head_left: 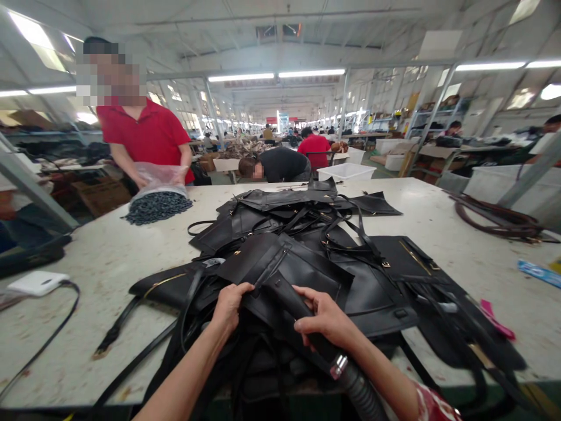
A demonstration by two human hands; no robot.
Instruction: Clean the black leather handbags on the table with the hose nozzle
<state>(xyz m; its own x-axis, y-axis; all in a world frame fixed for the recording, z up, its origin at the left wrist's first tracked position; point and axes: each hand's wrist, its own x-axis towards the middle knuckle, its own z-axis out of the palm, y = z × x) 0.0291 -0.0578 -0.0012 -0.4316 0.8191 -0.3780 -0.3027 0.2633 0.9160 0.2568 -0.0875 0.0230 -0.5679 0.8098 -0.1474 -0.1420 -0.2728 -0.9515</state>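
My left hand [228, 307] has its thumb and fingers closed on the edge of a black leather bag panel [258, 260] that has a zip slit in it. My right hand [322, 318] is wrapped round a black hose nozzle [287, 298]. Its flat tip lies over the panel, just right of my left fingers. Behind a metal collar [339, 366], a ridged black hose [363, 392] runs down towards me. Under and around both hands lies a heap of black bag pieces [372, 292] with straps, buckles and gold zips.
Across the white table [109, 251], a person in a red shirt [146, 137] tips small dark pieces [158, 207] from a clear bag. A white power bank [38, 283] with a cable lies left. Brown straps [495, 219], a blue packet [539, 273] and a pink strip [495, 320] are right.
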